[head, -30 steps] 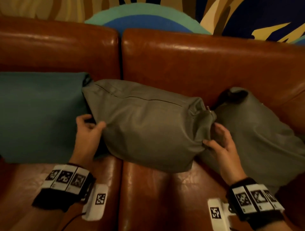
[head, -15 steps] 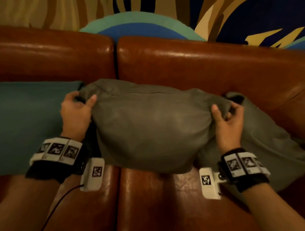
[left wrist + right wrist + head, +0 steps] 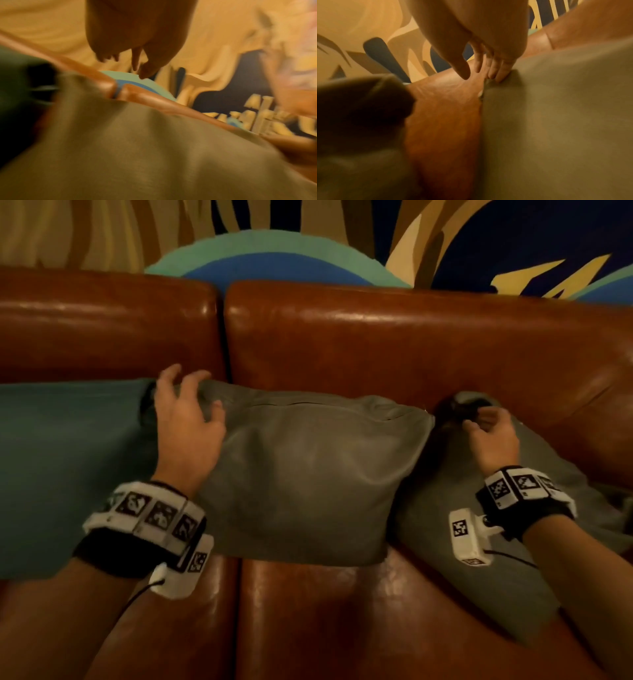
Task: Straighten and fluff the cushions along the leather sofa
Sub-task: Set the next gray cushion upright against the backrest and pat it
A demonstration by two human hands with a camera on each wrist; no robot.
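While the grey cushion (image 3: 308,474) is leaning against the sofa (image 3: 394,347) backrest, between a teal cushion (image 3: 68,467) and another grey one (image 3: 534,559), the left hand (image 3: 186,426) is hovering loosely spread at its top corner (blurred up close), and the right hand (image 3: 493,436) is resting relaxed fingers on the neighbour's corner.

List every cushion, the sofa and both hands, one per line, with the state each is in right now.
Middle grey fabric cushion: upright against the sofa back, zip edge on top.
Teal fabric cushion: upright, at the middle cushion's left.
Right grey fabric cushion: slumped and tilted, partly behind the middle one.
Brown leather sofa: glossy, creased.
Left hand: fingers spread, no grip.
Right hand: fingertips touching the right cushion's top corner; grip unclear.
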